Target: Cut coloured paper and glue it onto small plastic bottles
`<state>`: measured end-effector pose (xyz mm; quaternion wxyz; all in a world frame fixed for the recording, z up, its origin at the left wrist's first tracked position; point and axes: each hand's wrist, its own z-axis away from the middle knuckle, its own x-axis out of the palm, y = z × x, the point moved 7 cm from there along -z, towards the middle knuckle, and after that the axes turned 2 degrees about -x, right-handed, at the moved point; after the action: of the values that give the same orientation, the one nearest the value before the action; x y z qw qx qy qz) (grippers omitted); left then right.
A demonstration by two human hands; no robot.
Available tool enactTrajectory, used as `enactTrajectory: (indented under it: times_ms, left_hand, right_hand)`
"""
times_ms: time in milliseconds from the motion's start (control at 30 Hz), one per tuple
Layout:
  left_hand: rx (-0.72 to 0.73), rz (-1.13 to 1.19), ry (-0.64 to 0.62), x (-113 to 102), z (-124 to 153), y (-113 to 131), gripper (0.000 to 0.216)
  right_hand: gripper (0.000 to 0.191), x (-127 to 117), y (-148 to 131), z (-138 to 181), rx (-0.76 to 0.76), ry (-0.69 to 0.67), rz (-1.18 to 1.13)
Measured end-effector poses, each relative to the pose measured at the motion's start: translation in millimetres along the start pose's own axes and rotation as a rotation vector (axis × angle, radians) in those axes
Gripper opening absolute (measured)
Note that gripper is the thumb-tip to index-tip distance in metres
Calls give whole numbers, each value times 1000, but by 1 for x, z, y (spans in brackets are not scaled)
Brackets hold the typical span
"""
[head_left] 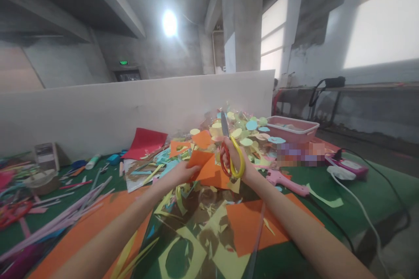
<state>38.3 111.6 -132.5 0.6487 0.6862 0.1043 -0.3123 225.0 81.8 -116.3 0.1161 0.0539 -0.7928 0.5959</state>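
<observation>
My left hand (pixel 185 173) pinches a small piece of orange paper (pixel 202 160) above the littered middle of the table. Close by on the right, my right hand (pixel 238 159) is wrapped round scissors (pixel 242 161) with a yellow and red handle, their blades pointing up and away from me. Another orange sheet (pixel 214 176) lies just under both hands. Beyond them is a heap of cut paper discs (pixel 246 141) in yellow, green and blue. Nearer to me lie yellow-green sheets (pixel 198 248) with round holes cut out.
A pink glue gun (pixel 288 182) with a black cord lies to the right, near a pink basket (pixel 291 130). Large orange sheets (pixel 242 226) lie in front. Paper strips (pixel 81 205) and red paper (pixel 145 143) are on the left. A white partition (pixel 131 109) stands behind.
</observation>
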Motion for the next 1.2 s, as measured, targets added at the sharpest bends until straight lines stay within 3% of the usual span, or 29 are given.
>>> enactTrajectory:
  times_ms: [100,233,367,467,767,900,1033,1200]
  left_hand:
    - [-6,-35,-76,14,-14,-5,19]
    - [-11,-32,-125,33,-24,-13,20]
    - [-1,28,-78,42,-29,-12,20]
    - [57,102,11,36,-27,-1,19]
    - [140,227,341,-40,19,22,60]
    - [123,222,431,-77,49,18,53]
    - [58,191,503,-115,90,0,54]
    - [-63,101,636,-160,141,-49,57]
  right_hand:
    - [48,-2,1,-3,0,17,-14]
    - [48,-5,3,-6,2,27,-22]
    - [48,-6,1,-5,-16,36,-18]
    - [48,-6,0,-5,-33,30,-11]
    - [45,-6,4,-6,-28,29,-10]
    - [42,-6,2,-3,-28,24,-4]
    - [40,-7,1,1,-26,28,0]
    - [44,-8,8,-2,-6,24,22]
